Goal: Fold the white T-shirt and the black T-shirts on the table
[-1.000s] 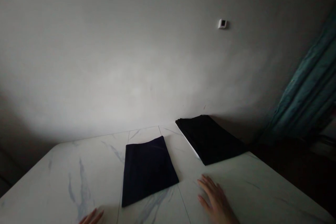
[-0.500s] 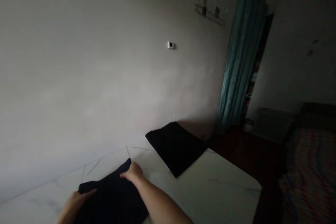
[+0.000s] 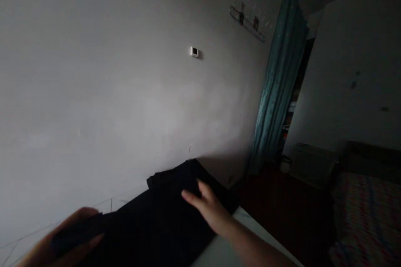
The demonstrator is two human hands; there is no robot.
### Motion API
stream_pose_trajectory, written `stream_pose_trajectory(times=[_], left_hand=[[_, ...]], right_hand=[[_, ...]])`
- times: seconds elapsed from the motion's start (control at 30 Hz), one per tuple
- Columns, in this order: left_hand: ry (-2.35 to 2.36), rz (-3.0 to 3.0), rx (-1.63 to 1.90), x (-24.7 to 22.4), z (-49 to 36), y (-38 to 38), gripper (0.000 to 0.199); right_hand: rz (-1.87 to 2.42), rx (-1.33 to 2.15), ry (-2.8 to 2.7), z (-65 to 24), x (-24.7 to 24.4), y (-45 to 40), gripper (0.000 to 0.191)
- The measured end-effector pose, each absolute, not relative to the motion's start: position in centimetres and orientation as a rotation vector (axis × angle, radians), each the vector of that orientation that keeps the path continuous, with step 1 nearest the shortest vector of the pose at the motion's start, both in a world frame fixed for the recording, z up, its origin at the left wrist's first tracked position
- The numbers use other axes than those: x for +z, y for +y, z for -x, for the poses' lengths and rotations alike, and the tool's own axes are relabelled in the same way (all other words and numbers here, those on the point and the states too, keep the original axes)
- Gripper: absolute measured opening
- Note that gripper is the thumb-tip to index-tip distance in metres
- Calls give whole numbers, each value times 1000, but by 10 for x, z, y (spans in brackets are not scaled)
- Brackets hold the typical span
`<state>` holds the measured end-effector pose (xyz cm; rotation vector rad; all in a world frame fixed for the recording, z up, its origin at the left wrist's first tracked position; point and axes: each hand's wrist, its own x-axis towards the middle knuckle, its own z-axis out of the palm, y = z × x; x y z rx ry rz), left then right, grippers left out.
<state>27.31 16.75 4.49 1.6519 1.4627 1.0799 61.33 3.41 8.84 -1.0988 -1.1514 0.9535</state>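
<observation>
Dark cloth (image 3: 140, 225) spreads across the lower middle, with its far right part lying over or against another dark folded piece (image 3: 216, 179) by the wall; where one ends and the other begins is hard to see. At the lower left, my left hand (image 3: 75, 233) grips the cloth's edge between thumb and fingers. My right hand (image 3: 206, 208) is over the dark fabric at its right part, thumb and fingers apart.
The white marbled table (image 3: 247, 229) meets a grey wall (image 3: 125, 71) bearing a small white device (image 3: 194, 51) and a wire rack (image 3: 247, 23). A teal curtain (image 3: 272, 83) hangs at right, near a bed with patterned bedding (image 3: 366, 217).
The held cloth has moved right and now overlaps the other dark piece in view. My right hand has moved right and opened from its pinch. The camera view has shifted.
</observation>
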Motion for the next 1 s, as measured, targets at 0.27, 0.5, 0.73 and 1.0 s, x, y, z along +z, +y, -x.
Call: stream_pose_trajectory(times=[0.27,0.5,0.73,1.0], left_hand=[[1091,-1379,955,81,-444,227,65],[1493,-1188,940,-18,-485,294,42],[1661,-1246,899,-36,-481,267,50],[1540,-1557,899,-22,-486,211,32]], right_hand=[[1578,583,-1400,-719,94,180,32],[2049,523,-1268,-728,-1,255,34],[2205,471,-1284,-730,-8,270,37],[2337,347,-1353,-720,1,220,29]])
